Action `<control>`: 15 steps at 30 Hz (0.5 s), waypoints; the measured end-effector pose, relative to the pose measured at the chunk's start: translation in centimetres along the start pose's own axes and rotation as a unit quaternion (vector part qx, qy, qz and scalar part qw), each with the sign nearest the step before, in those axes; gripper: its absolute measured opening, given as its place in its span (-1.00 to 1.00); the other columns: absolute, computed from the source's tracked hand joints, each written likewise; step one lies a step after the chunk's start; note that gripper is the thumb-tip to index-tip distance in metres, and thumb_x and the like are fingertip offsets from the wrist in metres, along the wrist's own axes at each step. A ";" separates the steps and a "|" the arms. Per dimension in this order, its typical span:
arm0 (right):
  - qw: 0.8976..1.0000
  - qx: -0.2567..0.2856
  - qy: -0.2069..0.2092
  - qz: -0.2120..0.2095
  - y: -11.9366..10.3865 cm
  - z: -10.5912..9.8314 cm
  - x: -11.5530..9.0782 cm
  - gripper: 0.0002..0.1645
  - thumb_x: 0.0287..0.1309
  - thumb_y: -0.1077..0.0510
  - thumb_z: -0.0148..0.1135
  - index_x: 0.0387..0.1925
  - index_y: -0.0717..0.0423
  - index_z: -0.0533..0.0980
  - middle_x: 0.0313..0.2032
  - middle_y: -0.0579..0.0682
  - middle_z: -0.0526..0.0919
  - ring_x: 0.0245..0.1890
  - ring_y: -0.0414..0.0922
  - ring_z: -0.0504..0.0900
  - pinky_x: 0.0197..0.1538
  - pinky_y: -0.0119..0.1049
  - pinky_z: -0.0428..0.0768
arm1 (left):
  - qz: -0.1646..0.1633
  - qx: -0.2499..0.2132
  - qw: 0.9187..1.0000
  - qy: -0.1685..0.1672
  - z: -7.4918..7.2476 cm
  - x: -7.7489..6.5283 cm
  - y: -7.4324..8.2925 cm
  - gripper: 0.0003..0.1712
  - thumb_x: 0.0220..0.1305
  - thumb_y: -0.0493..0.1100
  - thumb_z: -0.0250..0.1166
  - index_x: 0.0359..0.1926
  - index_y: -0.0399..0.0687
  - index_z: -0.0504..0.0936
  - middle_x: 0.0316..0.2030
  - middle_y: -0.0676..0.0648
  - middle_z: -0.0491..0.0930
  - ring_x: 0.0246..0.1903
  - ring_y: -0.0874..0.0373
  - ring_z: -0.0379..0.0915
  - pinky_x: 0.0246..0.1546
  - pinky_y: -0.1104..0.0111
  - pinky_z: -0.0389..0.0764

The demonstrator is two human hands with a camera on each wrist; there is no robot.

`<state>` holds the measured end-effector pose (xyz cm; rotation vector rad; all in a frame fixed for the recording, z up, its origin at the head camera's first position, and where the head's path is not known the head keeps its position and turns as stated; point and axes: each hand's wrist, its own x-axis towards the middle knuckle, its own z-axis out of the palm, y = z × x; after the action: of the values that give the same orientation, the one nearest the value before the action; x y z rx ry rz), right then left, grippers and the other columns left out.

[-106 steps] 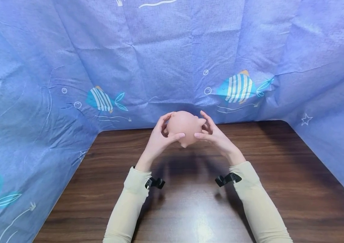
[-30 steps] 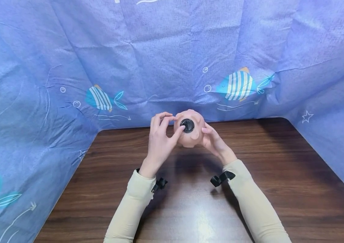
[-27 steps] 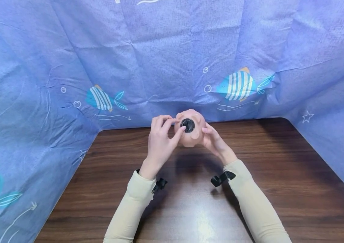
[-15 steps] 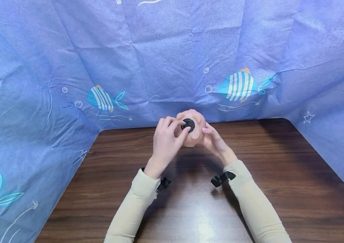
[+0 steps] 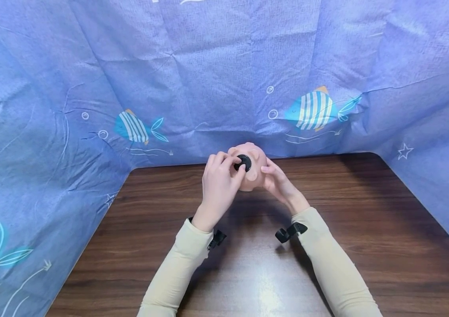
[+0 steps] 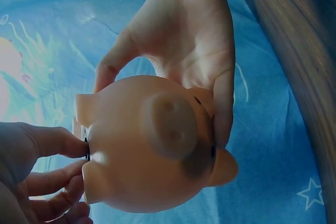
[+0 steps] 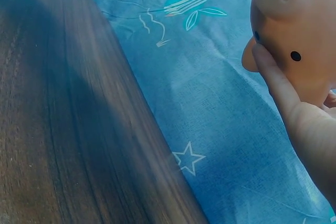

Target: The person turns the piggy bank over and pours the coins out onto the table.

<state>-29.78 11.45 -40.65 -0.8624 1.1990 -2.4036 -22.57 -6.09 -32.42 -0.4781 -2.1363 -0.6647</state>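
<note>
Piggy bank [image 6: 136, 145] turned, hands [image 5: 219, 182] clamped on it and its plug [image 5: 247, 163], wooden table [image 5: 244, 268], fish-print cloth [image 5: 208, 79]

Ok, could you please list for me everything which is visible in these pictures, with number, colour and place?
Pig: 1, pink, held up in the middle
Cap: 1, black, in the pig's underside
Table: 1, brown, below the pig
Cloth: pieces not countable, blue, behind and beside the table
Fish prints: 3 in the head view, teal, white and orange, on the cloth
Star prints: 2 in the head view, white, on the cloth
Bubble prints: 4 in the head view, white, near the fish
Straps: 2, black, one at each wrist
Sleeves: 2, cream, left and right
Left hand: 1, bare, pinching the cap
Right hand: 1, bare, holding the pig
</note>
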 end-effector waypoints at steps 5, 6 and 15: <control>1.000 -0.012 0.005 0.001 -0.3 0.1 -0.1 -0.16 0.13 0.09 0.12 0.39 0.08 0.01 0.17 0.11 0.31 0.06 -0.03 0.44 0.01 -0.18 0.49 | -0.010 -0.011 1.000 0.001 0.3 0.2 0.2 -0.89 -0.01 -0.22 0.34 -0.40 -0.13 0.67 -0.44 -0.01 0.47 -0.38 0.09 0.29 -0.34 0.35 0.37; 1.000 -0.014 0.006 0.001 -0.4 0.1 -0.1 -0.15 0.13 0.10 0.12 0.39 0.08 0.00 0.18 0.11 0.30 0.06 -0.03 0.44 0.02 -0.19 0.49 | -0.011 -0.014 1.000 0.002 0.3 0.2 0.3 -0.90 -0.02 -0.23 0.34 -0.40 -0.14 0.67 -0.44 -0.01 0.46 -0.39 0.09 0.29 -0.34 0.35 0.37; 1.000 -0.017 0.000 0.006 -0.7 -0.5 -0.4 -0.25 0.17 0.04 0.05 0.36 0.07 0.09 0.17 0.08 0.36 0.09 -0.05 0.42 0.05 -0.19 0.46 | 0.059 -0.045 0.997 -0.033 -0.1 0.8 -0.8 -0.90 0.08 -0.19 0.36 -0.34 -0.10 0.68 -0.38 0.03 0.48 -0.36 0.14 0.28 -0.39 0.41 0.34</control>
<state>-29.81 12.36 -40.48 -0.8634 1.2440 -2.3800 -23.43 -6.64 -31.94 -0.6797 -2.1272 -0.6890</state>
